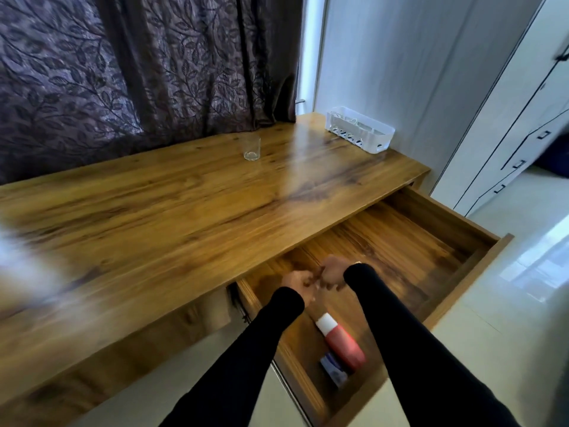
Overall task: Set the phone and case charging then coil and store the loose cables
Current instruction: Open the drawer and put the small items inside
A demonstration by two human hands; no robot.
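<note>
Wooden drawer open, near right; left hand and right hand meet inside, grips blurred, seemingly storing; closing likely follows.

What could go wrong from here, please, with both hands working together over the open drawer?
1. The open drawer juts well out from the desk toward the person, so a hip or knee might knock it.
2. The left hand and right hand meet above the drawer; what they hold is blurred, but if dropped it could land by the red bottle.
3. The glass stands unguarded on the desk.
</note>
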